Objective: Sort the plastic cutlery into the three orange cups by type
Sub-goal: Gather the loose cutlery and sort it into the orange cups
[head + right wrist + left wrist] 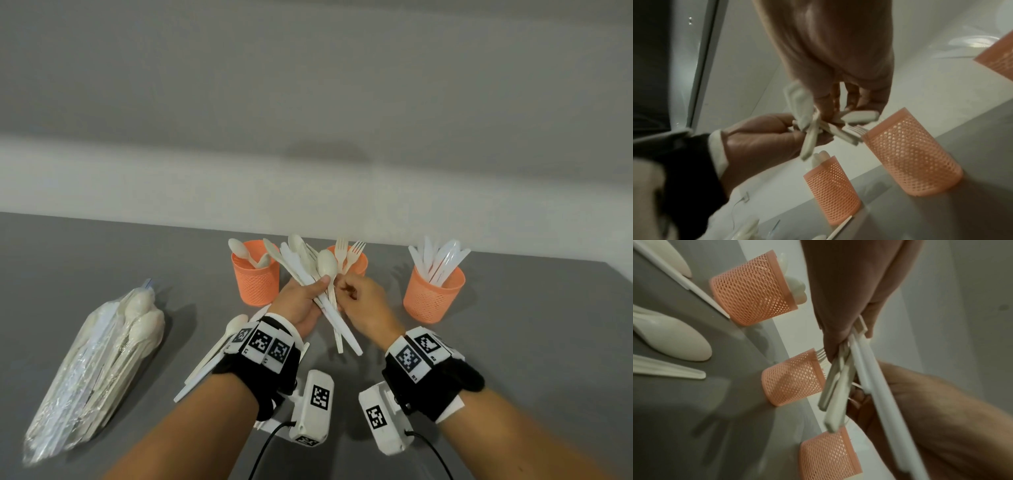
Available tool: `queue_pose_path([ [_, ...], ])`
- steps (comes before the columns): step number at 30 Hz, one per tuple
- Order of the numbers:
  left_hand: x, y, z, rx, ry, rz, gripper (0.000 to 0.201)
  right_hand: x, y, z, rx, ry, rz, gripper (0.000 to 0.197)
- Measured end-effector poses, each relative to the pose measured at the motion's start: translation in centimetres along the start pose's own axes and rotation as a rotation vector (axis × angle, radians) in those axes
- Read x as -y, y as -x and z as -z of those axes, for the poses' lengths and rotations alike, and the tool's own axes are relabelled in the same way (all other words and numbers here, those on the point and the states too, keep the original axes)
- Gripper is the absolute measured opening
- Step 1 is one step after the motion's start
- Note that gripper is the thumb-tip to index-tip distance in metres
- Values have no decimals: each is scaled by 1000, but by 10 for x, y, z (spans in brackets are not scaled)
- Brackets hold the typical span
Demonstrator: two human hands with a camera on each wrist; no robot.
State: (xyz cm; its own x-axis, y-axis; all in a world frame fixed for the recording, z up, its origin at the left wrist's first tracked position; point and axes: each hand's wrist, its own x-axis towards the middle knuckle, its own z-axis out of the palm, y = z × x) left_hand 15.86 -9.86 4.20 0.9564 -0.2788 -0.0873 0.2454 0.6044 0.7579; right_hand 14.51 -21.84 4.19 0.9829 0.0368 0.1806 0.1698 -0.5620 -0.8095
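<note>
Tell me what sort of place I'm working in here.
Probably a staged work table in a plain room, not a kitchen: a bare grey table against a blank wall, holding only three orange cups, a plastic bag of cutlery and some loose pieces. Nothing else shows.

Your hands meet just in front of the middle cup, whose forks stick up right behind the fanned bundle you hold. The left cup stands close beside your left hand. The right cup, bristling with knives, stands apart, with bare surface between. Loose cutlery lies under your left wrist; the bagged pack blocks the far left.
</note>
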Motion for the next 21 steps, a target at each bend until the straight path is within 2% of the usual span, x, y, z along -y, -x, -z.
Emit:
queue_pose_path([
  [3, 0, -1, -1, -7, -11, 13, 33, 5, 5, -2, -89, 52, 84, 11],
  [6, 0, -2, -2, -34, 18, -9, 29, 9, 7, -3, -127, 95, 221, 15],
  [9, -1, -2, 1, -73, 14, -31, 18, 16, 11, 0, 36, 118, 307, 12],
  [13, 0, 1, 0, -96, -43, -5, 16, 18, 11, 5, 245, 307, 276, 29],
  [15, 0, 2, -2, -79, -42, -7, 25, 19, 11, 6, 267, 340, 251, 26],
  [18, -3, 3, -3, 14, -17, 5, 30, 21, 12, 4, 275, 317, 237, 26],
  [21, -7, 6, -3, 102, -58, 32, 28, 24, 13, 7, 272, 215, 238, 13],
])
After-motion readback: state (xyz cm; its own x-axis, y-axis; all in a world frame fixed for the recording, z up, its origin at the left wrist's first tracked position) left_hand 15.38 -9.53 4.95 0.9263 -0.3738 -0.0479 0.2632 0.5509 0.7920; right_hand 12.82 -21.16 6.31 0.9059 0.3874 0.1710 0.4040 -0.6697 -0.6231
